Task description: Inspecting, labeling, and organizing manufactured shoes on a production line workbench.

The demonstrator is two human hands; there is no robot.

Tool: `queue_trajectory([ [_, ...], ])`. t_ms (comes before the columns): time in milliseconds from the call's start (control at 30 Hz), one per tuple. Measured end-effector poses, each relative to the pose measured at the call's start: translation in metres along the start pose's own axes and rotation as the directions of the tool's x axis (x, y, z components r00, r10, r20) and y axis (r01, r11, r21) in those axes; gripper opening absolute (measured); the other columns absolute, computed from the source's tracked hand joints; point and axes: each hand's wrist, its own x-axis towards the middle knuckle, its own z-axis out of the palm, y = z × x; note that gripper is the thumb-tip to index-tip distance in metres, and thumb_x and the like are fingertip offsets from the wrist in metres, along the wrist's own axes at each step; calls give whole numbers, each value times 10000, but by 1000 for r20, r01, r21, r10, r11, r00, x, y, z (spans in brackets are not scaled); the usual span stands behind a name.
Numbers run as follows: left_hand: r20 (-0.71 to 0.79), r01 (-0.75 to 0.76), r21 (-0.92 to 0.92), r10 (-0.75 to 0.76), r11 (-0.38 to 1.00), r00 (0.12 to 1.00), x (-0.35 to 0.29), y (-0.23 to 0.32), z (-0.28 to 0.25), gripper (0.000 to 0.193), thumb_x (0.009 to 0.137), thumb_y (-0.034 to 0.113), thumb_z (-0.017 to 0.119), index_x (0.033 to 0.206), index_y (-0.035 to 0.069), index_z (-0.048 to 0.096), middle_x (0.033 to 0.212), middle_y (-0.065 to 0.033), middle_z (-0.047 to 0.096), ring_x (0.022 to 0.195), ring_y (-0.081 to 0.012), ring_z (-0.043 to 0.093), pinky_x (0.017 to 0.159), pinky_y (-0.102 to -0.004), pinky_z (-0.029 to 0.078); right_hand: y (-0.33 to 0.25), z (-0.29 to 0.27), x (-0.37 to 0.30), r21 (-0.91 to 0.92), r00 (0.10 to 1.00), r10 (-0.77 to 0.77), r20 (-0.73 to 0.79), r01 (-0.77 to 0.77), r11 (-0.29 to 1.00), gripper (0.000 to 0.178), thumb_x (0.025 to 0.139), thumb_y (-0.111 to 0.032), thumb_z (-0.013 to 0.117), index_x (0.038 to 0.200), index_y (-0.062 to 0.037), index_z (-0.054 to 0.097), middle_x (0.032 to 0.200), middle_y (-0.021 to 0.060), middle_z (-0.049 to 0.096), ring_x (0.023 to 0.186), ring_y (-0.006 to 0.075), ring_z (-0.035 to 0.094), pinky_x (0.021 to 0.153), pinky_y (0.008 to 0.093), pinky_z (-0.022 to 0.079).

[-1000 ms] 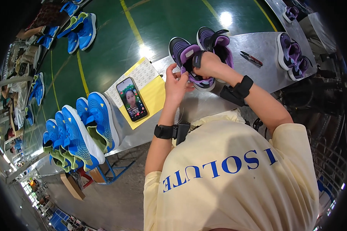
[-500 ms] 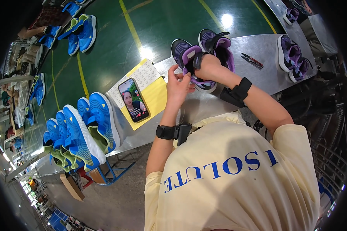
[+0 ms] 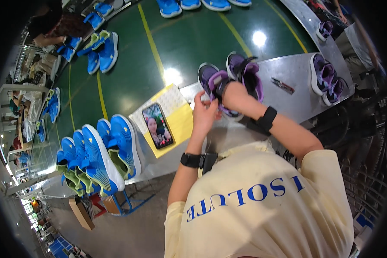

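A purple and black child's sneaker [image 3: 209, 76] stands on the metal bench edge with its opening toward me. My left hand [image 3: 205, 114] is at its left side, fingers bent and closed against the collar. My right hand [image 3: 238, 98] reaches into the opening from the right; its fingers are hidden by the hand itself and the shoe. Close on the right stands the matching sneaker [image 3: 259, 81], its strap lifted, touched by neither hand as far as I can see. A pair of red and black thread snips [image 3: 283, 85] lies farther right.
Left of my hands a smartphone [image 3: 158, 125] rests on yellow paper [image 3: 180, 118]. Blue sneakers [image 3: 99, 150] stand in a row at the bench's left. A green belt [image 3: 129, 86] with yellow lines carries more blue sneakers [image 3: 170, 7]. Another purple pair [image 3: 318, 77] stands at right.
The whole view has shifted, so things sit lower in it, and several blue sneakers now show at the belt's far side. Both hands stay at the same sneaker with little change.
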Motion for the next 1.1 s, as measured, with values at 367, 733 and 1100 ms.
queue_trajectory([
  [367,-93,13,133,0,991,996,12,9,19,572,815,213,664,1266,29,364,962,-151,567,544,-155,603,445,-256,485,49,-32,-53,421,916,-12,-401,196,886,173,766,-132,614,921,-63,584,792,135,613,764,327,601,640,416,460],
  [733,-84,-54,167,68,985,994,12,-2,11,488,887,393,556,1208,42,451,874,-126,618,576,-131,605,484,-255,482,51,9,-77,111,900,-172,-401,234,966,432,537,-433,785,787,-114,636,701,111,563,723,281,559,662,405,379],
  [1100,-163,-343,566,510,749,845,33,-46,-12,207,911,225,497,1004,63,587,650,-115,608,544,-232,593,522,-346,456,194,-54,-108,627,841,394,-371,-87,775,443,623,-273,786,902,21,608,719,74,598,642,148,532,602,301,440],
])
